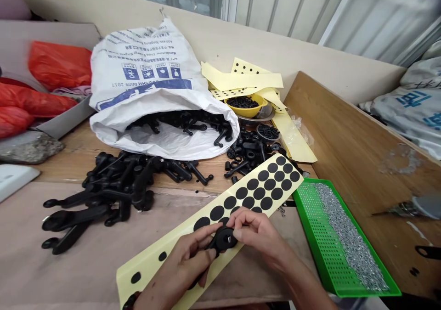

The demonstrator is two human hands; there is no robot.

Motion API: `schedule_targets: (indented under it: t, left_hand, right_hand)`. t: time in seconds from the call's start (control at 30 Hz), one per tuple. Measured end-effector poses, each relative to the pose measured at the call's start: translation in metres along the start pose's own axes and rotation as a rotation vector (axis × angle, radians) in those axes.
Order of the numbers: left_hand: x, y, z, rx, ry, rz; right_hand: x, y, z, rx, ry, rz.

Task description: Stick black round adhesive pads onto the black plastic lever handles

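Note:
A black plastic crank handle (226, 239) is in my left hand (184, 266), thumb on top and fingers curled beneath it. Its round end faces up, with a small bright slot in the middle. My right hand (257, 236) pinches the rim of that round end; whether a thin sticker is between those fingers I cannot make out. Under both hands lies a yellow backing sheet (210, 200) with rows of round black stickers (252, 184). To the left, several similar black crank handles (117, 186) lie in a heap.
Behind the heap, a white woven sack (144, 71) opens toward me with black handles inside. At right stands a green perforated tray (330, 255) of small metal parts. A yellow bowl (253, 110) of black pieces and used sticker sheets (241, 78) sit farther back.

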State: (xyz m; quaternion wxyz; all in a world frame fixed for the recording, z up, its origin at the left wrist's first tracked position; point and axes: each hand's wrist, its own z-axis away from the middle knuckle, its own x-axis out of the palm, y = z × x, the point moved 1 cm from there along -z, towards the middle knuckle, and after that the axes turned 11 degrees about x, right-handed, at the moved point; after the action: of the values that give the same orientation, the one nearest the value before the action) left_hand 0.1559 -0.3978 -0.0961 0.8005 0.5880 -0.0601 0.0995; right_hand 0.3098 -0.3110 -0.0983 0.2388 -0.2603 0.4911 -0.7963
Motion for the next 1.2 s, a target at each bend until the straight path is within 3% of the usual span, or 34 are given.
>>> schedule_targets:
  t: [0.23,0.4,0.67,0.93,1.1,1.2]
  left_hand:
    - [0.001,0.001,0.003,0.004,0.039,0.015]
    - [0.002,-0.013,-0.004,0.023,0.073,-0.020]
    - [0.000,-0.021,-0.002,0.120,0.187,-0.173]
    - [0.000,-0.019,0.009,0.215,0.303,-0.231]
    - [-0.008,-0.025,0.022,0.192,0.382,-0.126]
    - [-0.013,-0.029,0.029,0.224,0.422,-0.198]
  right_hand:
    - [0.000,-0.002,0.000,0.009,-0.009,0.014]
    - [0.002,0.001,-0.002,-0.021,-0.014,0.060]
    - [0.005,0.015,-0.001,-0.115,0.126,0.380]
    - [0.019,0.027,-0.009,0.028,-0.012,0.032]
    - [0.032,0.027,-0.011,-0.070,-0.053,0.036]
    - [0.039,0.025,-0.012,-0.032,-0.130,-0.042]
